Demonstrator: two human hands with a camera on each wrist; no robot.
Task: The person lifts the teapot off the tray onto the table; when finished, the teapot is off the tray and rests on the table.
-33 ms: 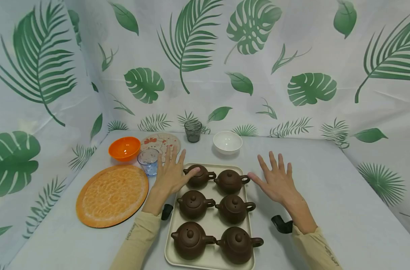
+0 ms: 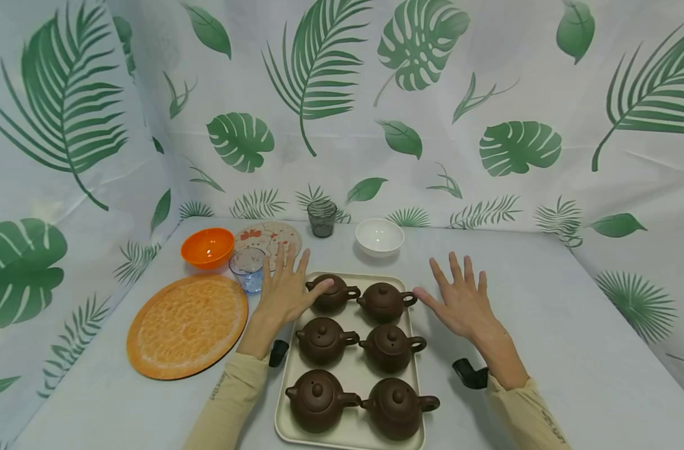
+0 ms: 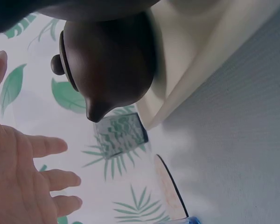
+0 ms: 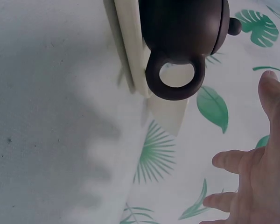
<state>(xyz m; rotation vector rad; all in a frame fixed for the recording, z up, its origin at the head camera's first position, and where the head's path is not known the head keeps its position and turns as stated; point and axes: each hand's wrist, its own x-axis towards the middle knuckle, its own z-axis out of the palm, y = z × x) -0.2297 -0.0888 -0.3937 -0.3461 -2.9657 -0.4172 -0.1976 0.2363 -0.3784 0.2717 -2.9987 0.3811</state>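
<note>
Both hands are held spread, fingers straight and gripping nothing: left hand (image 2: 286, 289) beside the back-left teapot (image 2: 332, 293), thumb seemingly touching it; right hand (image 2: 461, 302) beside the tray (image 2: 350, 372).

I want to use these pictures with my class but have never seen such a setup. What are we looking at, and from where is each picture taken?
A person wears three cameras: one on the head, one on each wrist. The head view shows a cream tray with six brown teapots. The left hand lies open, its thumb at the back-left teapot; the right hand is open beside the tray. Neither holds anything. An orange plate, orange bowl, white bowl and two glasses stand nearby. The wrist views show teapots sideways, close up.
</note>
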